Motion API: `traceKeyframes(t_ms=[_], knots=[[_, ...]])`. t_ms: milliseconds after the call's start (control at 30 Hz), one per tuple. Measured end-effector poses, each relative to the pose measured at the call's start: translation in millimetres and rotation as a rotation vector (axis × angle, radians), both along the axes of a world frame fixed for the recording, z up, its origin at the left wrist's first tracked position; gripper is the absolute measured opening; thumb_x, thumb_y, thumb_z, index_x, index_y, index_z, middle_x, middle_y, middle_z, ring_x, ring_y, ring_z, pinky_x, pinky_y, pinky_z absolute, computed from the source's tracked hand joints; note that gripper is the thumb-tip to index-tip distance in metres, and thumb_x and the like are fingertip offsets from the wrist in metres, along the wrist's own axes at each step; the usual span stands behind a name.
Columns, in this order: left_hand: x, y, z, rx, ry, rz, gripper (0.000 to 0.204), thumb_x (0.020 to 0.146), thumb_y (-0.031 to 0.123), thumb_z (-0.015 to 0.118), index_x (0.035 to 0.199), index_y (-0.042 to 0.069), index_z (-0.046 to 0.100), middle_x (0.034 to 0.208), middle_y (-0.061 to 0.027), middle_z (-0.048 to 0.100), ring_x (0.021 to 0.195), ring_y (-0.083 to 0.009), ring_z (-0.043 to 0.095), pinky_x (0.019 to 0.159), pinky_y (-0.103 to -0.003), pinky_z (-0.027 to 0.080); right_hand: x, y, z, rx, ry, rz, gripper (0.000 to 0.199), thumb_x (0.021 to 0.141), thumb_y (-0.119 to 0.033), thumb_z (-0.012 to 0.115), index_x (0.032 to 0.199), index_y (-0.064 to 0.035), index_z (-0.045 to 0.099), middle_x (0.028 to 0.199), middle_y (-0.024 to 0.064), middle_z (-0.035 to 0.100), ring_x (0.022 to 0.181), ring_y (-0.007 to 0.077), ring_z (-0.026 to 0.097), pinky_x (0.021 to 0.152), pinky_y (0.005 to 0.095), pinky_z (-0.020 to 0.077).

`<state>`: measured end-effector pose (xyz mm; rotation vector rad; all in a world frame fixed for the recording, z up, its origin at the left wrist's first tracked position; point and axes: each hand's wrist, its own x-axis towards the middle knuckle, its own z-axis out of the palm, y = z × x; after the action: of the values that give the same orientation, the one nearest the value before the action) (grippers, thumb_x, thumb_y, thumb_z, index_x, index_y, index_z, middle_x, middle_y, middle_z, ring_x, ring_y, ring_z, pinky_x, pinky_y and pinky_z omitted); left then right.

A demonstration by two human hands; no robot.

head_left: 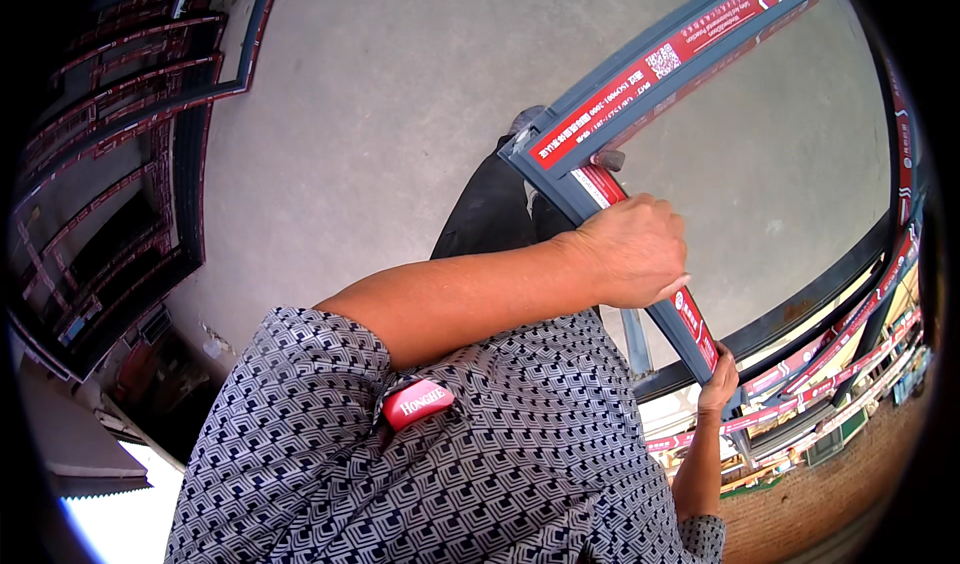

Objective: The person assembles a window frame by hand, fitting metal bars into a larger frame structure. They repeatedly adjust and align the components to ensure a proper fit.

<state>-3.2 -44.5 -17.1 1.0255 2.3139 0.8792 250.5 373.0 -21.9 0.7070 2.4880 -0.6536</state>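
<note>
A dark grey window frame [570, 189] with red printed protective film slants in front of my body. One long side runs to the upper right, and a shorter side comes down toward me from the corner. My left hand [635, 249] reaches across my body and is closed around the shorter side, its knuckles up. Lower down, my right hand [718, 376] grips the near end of that same side, fingers curled round the edge. My right palm is hidden behind the frame.
Stacked dark frames with red film [120, 124] stand at the left. More film-covered frames or bars [800, 394] lie at the right, by a brick-patterned surface [820, 504]. A black bar [820, 294] crosses the right side. Grey concrete floor [350, 84] lies beyond my legs [490, 209].
</note>
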Motion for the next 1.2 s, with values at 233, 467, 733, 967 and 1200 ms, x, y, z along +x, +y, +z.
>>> traceKeyframes(t_ms=[233,467,733,967,1200], knots=[[-7.3,-4.8,-0.6,-0.091,-0.019,-0.049,0.047,0.103,0.047,0.064,0.084,0.005,0.077,0.083,-0.0116,0.071,0.086,-0.0299,0.072,0.081,-0.042,0.059,-2.7,-18.6,1.4,0.042,0.007,-0.011,0.059,0.116,-0.039,0.033,0.119,0.0017,0.077,0.116,0.0223,0.078,0.110,0.0387,0.073,0.101,0.0436,0.0522],[-6.4,-7.6,-14.9,-0.139,0.170,0.040,0.044,0.100,0.043,0.069,0.078,0.006,0.071,0.076,-0.0115,0.065,0.077,-0.0310,0.069,0.069,-0.046,0.056,-25.7,-55.4,-5.8,0.156,0.048,-0.037,0.052,0.112,-0.038,0.042,0.110,-0.0053,0.082,0.113,0.0184,0.079,0.111,0.0399,0.072,0.100,0.0458,0.0534],[-14.6,-15.1,-12.2,-0.200,0.277,0.052,0.032,0.098,0.030,0.071,0.079,0.005,0.071,0.075,-0.0118,0.065,0.072,-0.0332,0.067,0.066,-0.047,0.052,-36.3,-58.2,-4.0,0.244,0.467,-0.122,0.028,0.103,-0.025,0.065,0.116,-0.0023,0.075,0.116,0.0167,0.076,0.110,0.0378,0.071,0.098,0.0470,0.0551],[-13.8,-23.4,-11.9,-0.189,0.344,0.066,0.025,0.098,0.022,0.068,0.084,0.003,0.073,0.076,-0.0148,0.066,0.066,-0.0370,0.066,0.063,-0.046,0.053,-41.4,93.2,4.3,0.795,0.673,-0.280,0.060,0.100,-0.040,0.074,0.140,0.0021,0.062,0.134,0.0230,0.065,0.125,0.0404,0.062,0.109,0.0507,0.0492],[-15.3,-25.1,-14.2,-0.163,0.396,0.058,0.023,0.100,0.018,0.064,0.084,0.003,0.072,0.078,-0.0151,0.067,0.067,-0.0371,0.066,0.062,-0.045,0.052,-37.6,174.6,-20.9,0.530,0.407,-0.319,0.093,0.094,-0.076,0.067,0.140,0.0043,0.060,0.133,0.0274,0.071,0.123,0.0389,0.072,0.105,0.0495,0.0552]])
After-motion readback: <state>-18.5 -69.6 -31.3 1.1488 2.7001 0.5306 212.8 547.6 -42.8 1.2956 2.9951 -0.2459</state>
